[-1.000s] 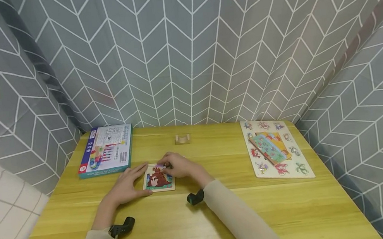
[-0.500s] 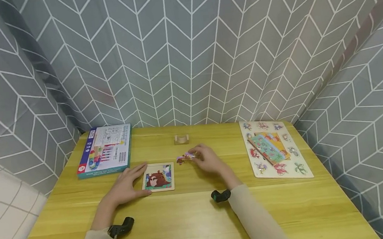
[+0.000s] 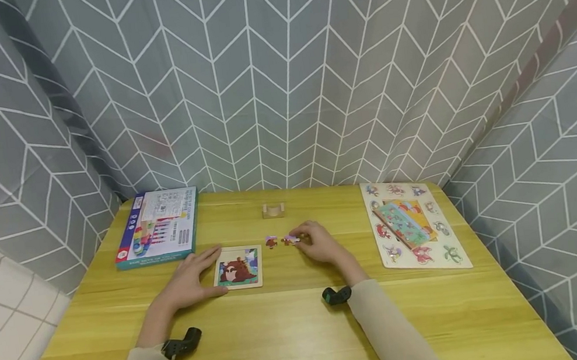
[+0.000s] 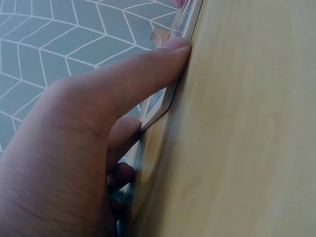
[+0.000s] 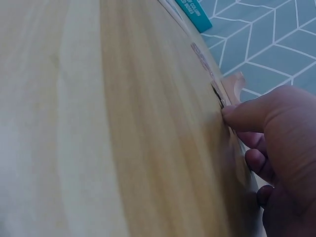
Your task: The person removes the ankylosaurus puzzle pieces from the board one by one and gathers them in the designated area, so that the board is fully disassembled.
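A small square jigsaw puzzle with a pale wooden frame and a brown animal picture lies left of the table's middle. My left hand holds its left side, thumb at the lower edge and index finger at the upper corner. In the left wrist view the thumb of that left hand lies along the frame's edge. My right hand pinches a brown and purple puzzle piece low over the table; in the right wrist view its thumb hides most of the piece. Another puzzle piece lies just to its left.
A flat colourful box lies at the back left. Behind the pieces stands a small wooden block with a curved notch. A white board with animal pictures is at the right, with a green picture card on top. A curtain hangs behind the table.
My right hand has moved right, away from the puzzle, bringing out joined pieces. These now sit apart on the table, one free of the fingers. The left hand has stayed put.
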The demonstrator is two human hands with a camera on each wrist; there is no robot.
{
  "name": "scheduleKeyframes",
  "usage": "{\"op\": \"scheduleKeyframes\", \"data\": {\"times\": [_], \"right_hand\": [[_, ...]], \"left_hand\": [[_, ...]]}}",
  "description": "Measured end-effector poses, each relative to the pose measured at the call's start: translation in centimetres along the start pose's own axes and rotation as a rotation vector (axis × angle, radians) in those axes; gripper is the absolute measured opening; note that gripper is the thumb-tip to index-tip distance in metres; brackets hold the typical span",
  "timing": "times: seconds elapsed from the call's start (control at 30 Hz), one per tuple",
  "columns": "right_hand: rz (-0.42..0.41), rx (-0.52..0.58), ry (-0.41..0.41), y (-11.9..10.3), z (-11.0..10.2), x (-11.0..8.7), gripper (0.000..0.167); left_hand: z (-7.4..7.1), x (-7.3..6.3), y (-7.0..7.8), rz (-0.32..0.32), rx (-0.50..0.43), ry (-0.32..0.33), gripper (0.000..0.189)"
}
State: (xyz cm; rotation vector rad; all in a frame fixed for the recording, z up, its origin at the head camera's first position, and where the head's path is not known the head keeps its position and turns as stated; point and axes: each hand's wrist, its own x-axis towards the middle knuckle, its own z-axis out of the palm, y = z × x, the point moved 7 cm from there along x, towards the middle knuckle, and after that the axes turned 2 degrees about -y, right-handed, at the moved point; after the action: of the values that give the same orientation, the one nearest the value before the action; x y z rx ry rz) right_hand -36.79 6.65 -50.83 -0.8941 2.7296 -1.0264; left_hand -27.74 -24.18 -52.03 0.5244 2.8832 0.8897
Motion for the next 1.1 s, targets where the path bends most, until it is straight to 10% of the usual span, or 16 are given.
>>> {"op": "scheduleKeyframes", "data": {"times": [0.53,1.1], "right_hand": [[0.022,0.015,-0.036,-0.4,-0.3,0.3,0.035],[-0.053,-0.002,-0.099,-7.9,4.0,4.0,0.028]], "left_hand": [[-0.1,0.0,0.1,0.000,-0.001,-0.003,0.102],[-0.3,-0.1,0.2,-0.008,-0.013,-0.008,0.101]]}}
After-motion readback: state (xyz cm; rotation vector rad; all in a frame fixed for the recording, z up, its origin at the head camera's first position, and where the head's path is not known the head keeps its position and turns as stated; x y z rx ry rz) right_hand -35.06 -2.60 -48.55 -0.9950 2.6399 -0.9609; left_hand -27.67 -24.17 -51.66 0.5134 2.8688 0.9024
